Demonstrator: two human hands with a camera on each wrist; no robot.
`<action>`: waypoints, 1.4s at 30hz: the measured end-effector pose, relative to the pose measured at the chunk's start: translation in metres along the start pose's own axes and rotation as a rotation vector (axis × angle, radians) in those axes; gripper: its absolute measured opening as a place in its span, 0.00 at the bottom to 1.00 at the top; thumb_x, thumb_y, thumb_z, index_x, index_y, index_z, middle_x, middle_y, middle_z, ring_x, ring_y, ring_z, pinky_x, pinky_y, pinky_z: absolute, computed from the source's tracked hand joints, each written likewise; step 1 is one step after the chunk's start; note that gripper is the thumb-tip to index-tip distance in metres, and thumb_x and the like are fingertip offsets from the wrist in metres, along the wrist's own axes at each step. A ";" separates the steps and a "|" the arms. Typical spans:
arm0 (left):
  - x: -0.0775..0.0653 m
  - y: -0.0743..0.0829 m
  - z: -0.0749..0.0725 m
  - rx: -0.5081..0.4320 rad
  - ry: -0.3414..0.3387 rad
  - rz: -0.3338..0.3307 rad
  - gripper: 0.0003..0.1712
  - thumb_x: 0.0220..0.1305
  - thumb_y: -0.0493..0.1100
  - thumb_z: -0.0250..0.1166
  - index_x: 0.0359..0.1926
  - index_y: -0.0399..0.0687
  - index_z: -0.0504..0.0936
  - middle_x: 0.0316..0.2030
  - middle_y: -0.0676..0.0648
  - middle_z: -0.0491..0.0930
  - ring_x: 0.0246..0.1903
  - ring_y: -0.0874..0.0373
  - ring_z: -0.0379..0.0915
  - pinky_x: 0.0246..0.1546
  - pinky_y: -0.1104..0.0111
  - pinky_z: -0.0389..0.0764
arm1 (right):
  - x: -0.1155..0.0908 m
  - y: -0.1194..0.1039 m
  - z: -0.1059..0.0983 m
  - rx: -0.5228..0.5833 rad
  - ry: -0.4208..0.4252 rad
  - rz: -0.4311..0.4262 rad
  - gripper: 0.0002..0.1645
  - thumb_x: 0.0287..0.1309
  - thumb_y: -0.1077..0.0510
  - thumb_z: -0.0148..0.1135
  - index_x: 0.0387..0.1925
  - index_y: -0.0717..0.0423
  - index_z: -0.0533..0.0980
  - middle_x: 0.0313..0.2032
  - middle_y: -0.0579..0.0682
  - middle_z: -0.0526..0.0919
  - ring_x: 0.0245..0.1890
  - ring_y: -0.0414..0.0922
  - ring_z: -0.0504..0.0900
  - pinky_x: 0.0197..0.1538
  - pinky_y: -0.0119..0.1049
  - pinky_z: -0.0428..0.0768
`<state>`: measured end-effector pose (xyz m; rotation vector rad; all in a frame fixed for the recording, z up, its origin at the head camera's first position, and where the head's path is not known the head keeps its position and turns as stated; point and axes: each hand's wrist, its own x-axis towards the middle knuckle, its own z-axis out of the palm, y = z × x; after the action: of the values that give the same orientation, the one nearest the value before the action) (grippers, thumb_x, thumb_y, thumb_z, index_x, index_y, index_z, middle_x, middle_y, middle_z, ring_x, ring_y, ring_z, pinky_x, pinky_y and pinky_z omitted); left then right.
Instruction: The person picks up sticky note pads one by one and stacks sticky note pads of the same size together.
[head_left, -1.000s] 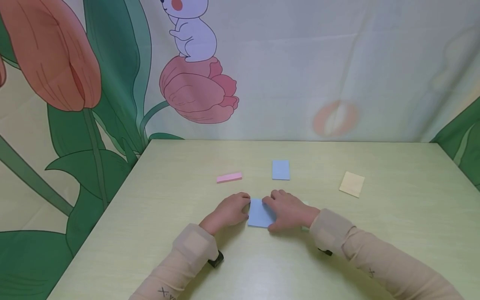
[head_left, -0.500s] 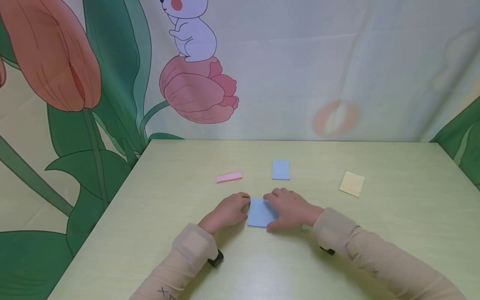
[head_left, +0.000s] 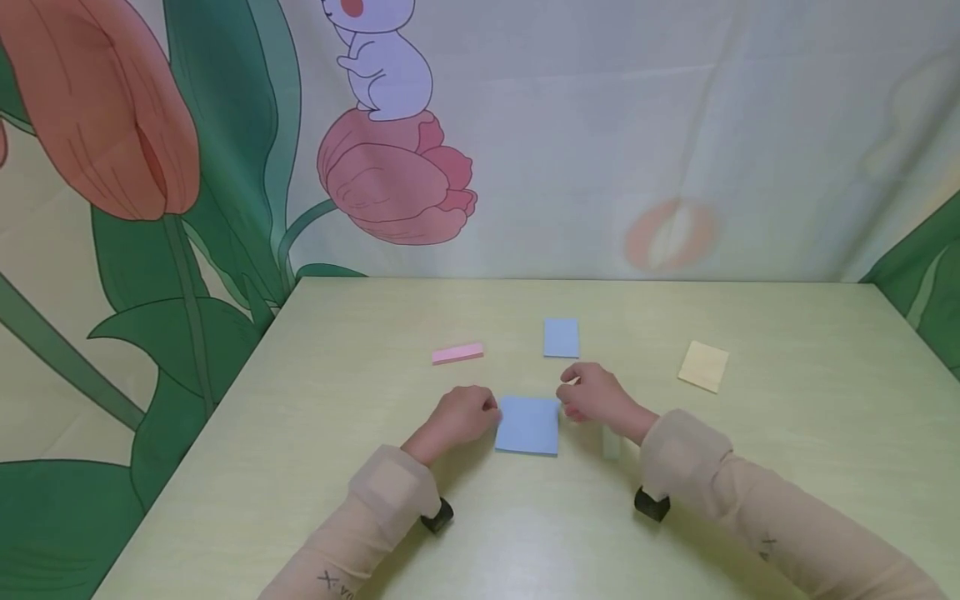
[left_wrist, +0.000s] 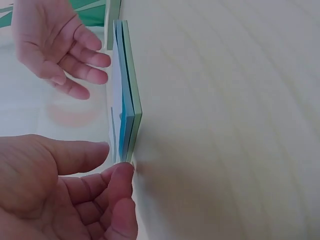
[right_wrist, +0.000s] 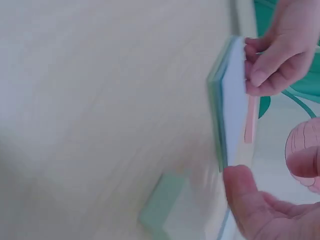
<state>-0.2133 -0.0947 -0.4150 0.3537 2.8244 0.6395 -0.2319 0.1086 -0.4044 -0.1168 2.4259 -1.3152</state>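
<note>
A stack of square sticky notes lies on the table, its blue top pad (head_left: 527, 426) facing up in the head view. Under it, a pale green layer (left_wrist: 133, 95) shows along the edge in the left wrist view. My left hand (head_left: 463, 418) is at the stack's left side; its fingertips meet the edge, while the thumb stands a little apart from them. Just off the upper right corner is my right hand (head_left: 600, 397), raised, fingers loosely bent and holding nothing. Partly beneath that wrist sits a small light green sticky-note pad (head_left: 611, 444).
Farther back on the table (head_left: 360, 358) lie a narrow pink pad (head_left: 457, 354), a smaller blue pad (head_left: 561, 338) and a pale yellow pad (head_left: 703, 367). Behind the far edge hangs a cloth (head_left: 555, 167) printed with flowers and a white animal.
My right hand has lifted off the blue pad and moved up and right, uncovering its right side and more of the small green pad. The left hand has stayed at the left edge.
</note>
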 end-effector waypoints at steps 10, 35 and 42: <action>0.003 0.002 0.001 -0.046 -0.018 -0.036 0.09 0.56 0.43 0.58 0.34 0.41 0.77 0.33 0.47 0.78 0.30 0.58 0.68 0.32 0.70 0.69 | -0.004 0.000 -0.001 0.257 -0.101 0.119 0.25 0.54 0.61 0.46 0.53 0.71 0.62 0.39 0.58 0.74 0.36 0.46 0.77 0.43 0.37 0.77; -0.007 0.004 0.005 -0.075 -0.011 -0.067 0.13 0.56 0.42 0.59 0.39 0.37 0.77 0.39 0.43 0.79 0.34 0.55 0.70 0.38 0.66 0.72 | -0.018 0.003 0.003 0.379 -0.119 0.172 0.28 0.51 0.65 0.47 0.55 0.72 0.58 0.41 0.58 0.71 0.37 0.47 0.77 0.42 0.38 0.77; -0.010 0.004 0.006 -0.134 -0.033 -0.071 0.15 0.55 0.41 0.58 0.42 0.36 0.75 0.23 0.48 0.75 0.23 0.59 0.66 0.26 0.72 0.66 | -0.027 0.004 0.004 0.442 -0.144 0.188 0.29 0.50 0.65 0.47 0.55 0.71 0.57 0.38 0.54 0.70 0.36 0.47 0.76 0.38 0.37 0.78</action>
<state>-0.2011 -0.0915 -0.4172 0.2362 2.7310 0.7944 -0.2052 0.1143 -0.4015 0.1275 1.9238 -1.6514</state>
